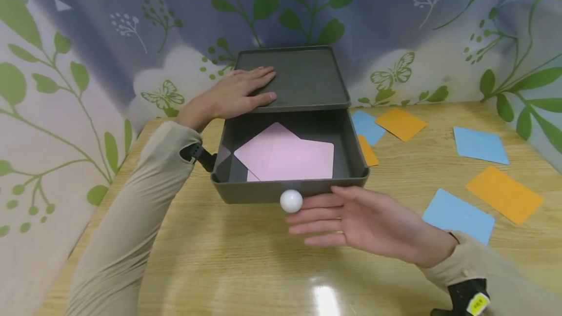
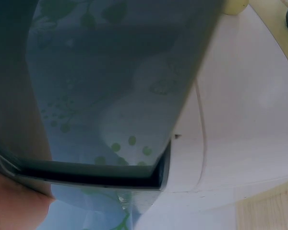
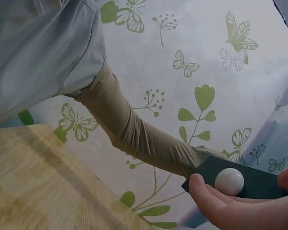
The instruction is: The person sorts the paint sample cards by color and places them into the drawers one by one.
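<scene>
A dark grey desktop drawer box (image 1: pixel 307 77) stands at the back of the table, its drawer (image 1: pixel 250 193) out at the front. Pink cards (image 1: pixel 298 160) lie overlapping inside the drawer. On the box's flat top my left hand (image 1: pixel 239 92) rests with its fingers stretched out. A round white knob (image 1: pixel 291 201) juts from the drawer front, also seen in the right wrist view. My right hand (image 1: pixel 373 226) is beside this knob, fingers extended, index fingertip right at it and thumb at the drawer's front rim. The left wrist view shows the box top's glossy surface (image 2: pixel 105 96).
On the wooden table (image 1: pixel 210 267), to the right of the box, lie several loose blue cards (image 1: pixel 480 144) and orange cards (image 1: pixel 505 194). Some sit close against the drawer's right side. A leaf-patterned curtain (image 1: pixel 272 9) hangs behind and along both sides.
</scene>
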`<state>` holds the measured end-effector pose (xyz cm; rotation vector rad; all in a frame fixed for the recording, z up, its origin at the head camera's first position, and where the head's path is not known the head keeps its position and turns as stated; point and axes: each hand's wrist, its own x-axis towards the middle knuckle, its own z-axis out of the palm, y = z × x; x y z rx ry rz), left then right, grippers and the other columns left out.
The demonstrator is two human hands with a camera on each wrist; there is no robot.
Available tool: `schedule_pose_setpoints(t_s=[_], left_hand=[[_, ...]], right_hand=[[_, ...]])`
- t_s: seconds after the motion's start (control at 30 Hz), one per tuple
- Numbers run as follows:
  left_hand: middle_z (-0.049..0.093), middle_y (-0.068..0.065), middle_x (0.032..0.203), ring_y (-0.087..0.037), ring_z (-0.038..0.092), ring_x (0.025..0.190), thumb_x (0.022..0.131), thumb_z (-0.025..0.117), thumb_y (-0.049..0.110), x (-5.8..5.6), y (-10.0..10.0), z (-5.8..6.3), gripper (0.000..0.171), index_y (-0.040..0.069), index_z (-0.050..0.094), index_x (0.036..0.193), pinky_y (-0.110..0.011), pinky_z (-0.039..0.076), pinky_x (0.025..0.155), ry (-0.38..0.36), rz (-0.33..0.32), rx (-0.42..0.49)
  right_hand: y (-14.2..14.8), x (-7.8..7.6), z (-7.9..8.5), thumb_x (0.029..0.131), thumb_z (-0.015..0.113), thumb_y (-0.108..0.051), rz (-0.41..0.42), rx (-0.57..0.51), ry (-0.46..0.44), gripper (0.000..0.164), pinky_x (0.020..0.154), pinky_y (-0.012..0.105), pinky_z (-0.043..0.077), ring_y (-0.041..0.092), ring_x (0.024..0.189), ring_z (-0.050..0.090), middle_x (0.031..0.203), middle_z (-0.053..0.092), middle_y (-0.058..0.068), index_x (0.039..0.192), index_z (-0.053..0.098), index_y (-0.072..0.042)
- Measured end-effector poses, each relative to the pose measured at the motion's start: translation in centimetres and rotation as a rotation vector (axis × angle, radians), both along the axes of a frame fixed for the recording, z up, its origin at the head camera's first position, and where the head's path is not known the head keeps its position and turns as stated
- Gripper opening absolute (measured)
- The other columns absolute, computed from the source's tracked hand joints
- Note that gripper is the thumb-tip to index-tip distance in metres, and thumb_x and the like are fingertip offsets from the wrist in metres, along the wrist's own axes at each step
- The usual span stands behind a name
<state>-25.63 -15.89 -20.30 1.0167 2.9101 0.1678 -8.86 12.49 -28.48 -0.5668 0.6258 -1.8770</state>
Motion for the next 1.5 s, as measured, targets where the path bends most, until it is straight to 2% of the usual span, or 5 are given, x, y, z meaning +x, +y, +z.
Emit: schedule_pose_setpoints(t_s=[0.4, 0.67, 1.07, 1.37, 1.5], left_hand=[[0.011, -0.011, 0.161, -0.026, 0.009, 0.148, 0.103, 0.035, 0.042, -0.1, -0.1, 0.1, 0.066, 0.005, 0.016, 0.154, -0.044, 0.009, 0.117, -0.011, -0.003, -0.004], [0.002, -0.008, 0.162, -0.023, 0.001, 0.148, 0.104, 0.031, 0.044, -0.2, 0.0, 0.7, 0.068, 0.006, 0.008, 0.155, -0.045, 0.005, 0.116, -0.103, 0.004, -0.033], [0.003, -0.009, 0.162, -0.024, 0.002, 0.148, 0.104, 0.031, 0.044, 0.0, 0.3, 0.7, 0.067, 0.006, 0.009, 0.155, -0.044, 0.005, 0.117, -0.085, 0.021, -0.045], [0.004, -0.01, 0.162, -0.025, 0.003, 0.148, 0.104, 0.032, 0.043, 0.0, 0.3, 0.6, 0.067, 0.006, 0.01, 0.155, -0.043, 0.005, 0.117, -0.071, 0.012, -0.04], [0.005, -0.01, 0.162, -0.025, 0.003, 0.148, 0.104, 0.033, 0.043, 0.0, 0.2, 0.5, 0.067, 0.005, 0.01, 0.155, -0.043, 0.006, 0.117, -0.063, 0.011, -0.035]], right_hand=[[-2.0, -1.0, 1.0, 0.108, 0.016, -0.029, -0.082, 0.036, 0.005, 0.058, 0.114, 0.044, 0.024, 0.038, 0.136, 0.037, 0.145, 0.037, 0.03, 0.143, 0.025, 0.016], [-2.5, -4.0, 1.0, 0.108, 0.019, -0.035, -0.223, 0.125, 0.05, 0.064, 0.112, 0.043, 0.028, 0.036, 0.133, 0.043, 0.148, 0.031, 0.033, 0.146, 0.013, 0.016], [-3.8, -8.8, 1.1, 0.107, 0.024, -0.036, -0.324, 0.144, -0.023, 0.064, 0.114, 0.04, 0.024, 0.039, 0.143, 0.02, 0.154, 0.017, 0.03, 0.149, 0.01, 0.01], [-3.8, -7.5, -2.4, 0.107, 0.028, -0.019, -0.407, 0.344, 0.059, 0.039, 0.095, 0.034, 0.048, 0.021, 0.098, 0.064, 0.104, 0.067, 0.009, 0.128, 0.047, 0.008], [-4.1, -7.6, -3.7, 0.106, 0.025, -0.017, -0.385, 0.41, -0.005, 0.046, 0.105, 0.038, 0.04, 0.022, 0.104, 0.061, 0.125, 0.055, 0.02, 0.14, 0.031, 0.013]])
